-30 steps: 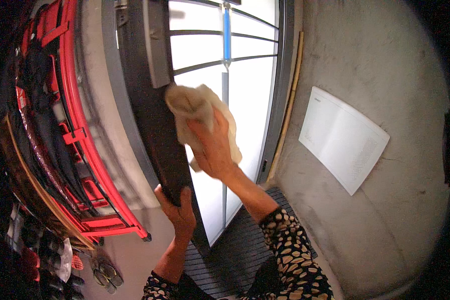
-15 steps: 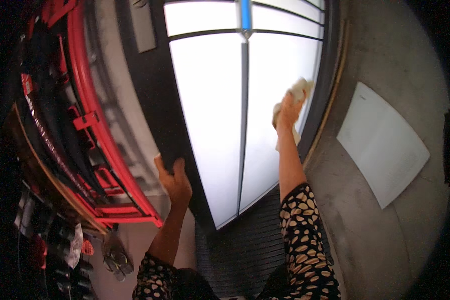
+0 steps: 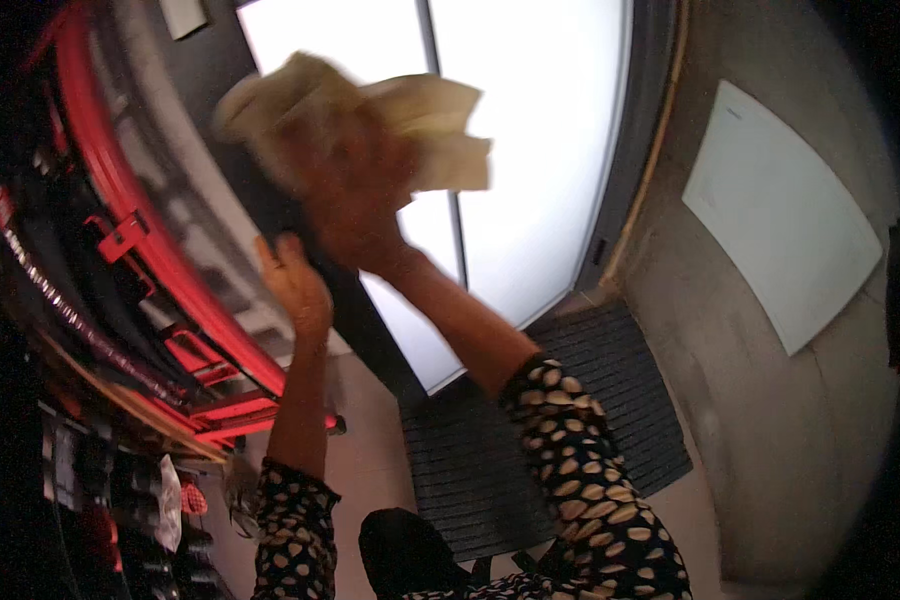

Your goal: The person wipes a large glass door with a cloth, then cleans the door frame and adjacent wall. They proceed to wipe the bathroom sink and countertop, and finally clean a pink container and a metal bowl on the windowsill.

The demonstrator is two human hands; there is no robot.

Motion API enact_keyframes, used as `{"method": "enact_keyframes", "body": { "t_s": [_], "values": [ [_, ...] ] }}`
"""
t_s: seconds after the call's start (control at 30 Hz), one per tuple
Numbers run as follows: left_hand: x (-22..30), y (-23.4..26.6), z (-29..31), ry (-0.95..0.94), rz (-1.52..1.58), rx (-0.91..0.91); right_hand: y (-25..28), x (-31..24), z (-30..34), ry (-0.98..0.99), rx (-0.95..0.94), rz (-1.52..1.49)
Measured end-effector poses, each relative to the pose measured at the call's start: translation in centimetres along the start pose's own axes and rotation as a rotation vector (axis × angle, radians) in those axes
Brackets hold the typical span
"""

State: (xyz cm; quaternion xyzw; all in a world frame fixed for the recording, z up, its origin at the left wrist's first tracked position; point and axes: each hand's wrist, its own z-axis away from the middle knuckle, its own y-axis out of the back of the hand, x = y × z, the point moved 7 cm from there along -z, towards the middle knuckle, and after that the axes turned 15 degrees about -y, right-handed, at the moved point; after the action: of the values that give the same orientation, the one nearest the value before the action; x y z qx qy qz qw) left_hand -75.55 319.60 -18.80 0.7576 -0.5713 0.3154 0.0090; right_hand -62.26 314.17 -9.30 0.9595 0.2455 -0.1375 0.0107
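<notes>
Yellowish cloth [image 3: 435,115] was clutched in the right hand [image 3: 355,195], spread above and beside it, but whether the left hand [image 3: 300,290] gripped the door [image 3: 540,200] was unclear.

The door [image 3: 535,140] runs out past the upper edge, its top cut off. In front of it, the right hand [image 3: 360,185] and cloth [image 3: 435,110] are motion-blurred, the fingers indistinct. Right of the door, the pale sheet's [image 3: 780,215] corner mark is too small to read. Left of the door, the red rack's [image 3: 105,170] top is cropped.
</notes>
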Motion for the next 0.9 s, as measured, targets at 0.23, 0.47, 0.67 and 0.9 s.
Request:
{"method": "enact_keyframes", "body": {
  "t_s": [0.23,0.47,0.67,0.9],
  "values": [
    [0.0,-1.0,0.1,0.051,-0.042,-0.058,0.5,12.9,-3.7,-0.213,0.059,-0.044],
    [1.1,-0.9,0.0,0.101,0.003,0.013,4.8,30.9,5.2,-1.054,0.32,-0.448],
    [2.9,-2.7,-0.4,0.061,-0.088,-0.09,7.0,32.1,12.7,-1.441,0.467,-0.8],
    [4.3,-3.7,-0.8,-0.159,-0.13,-0.165,4.2,11.8,8.2,-0.46,0.207,-0.055]
  ]
}}
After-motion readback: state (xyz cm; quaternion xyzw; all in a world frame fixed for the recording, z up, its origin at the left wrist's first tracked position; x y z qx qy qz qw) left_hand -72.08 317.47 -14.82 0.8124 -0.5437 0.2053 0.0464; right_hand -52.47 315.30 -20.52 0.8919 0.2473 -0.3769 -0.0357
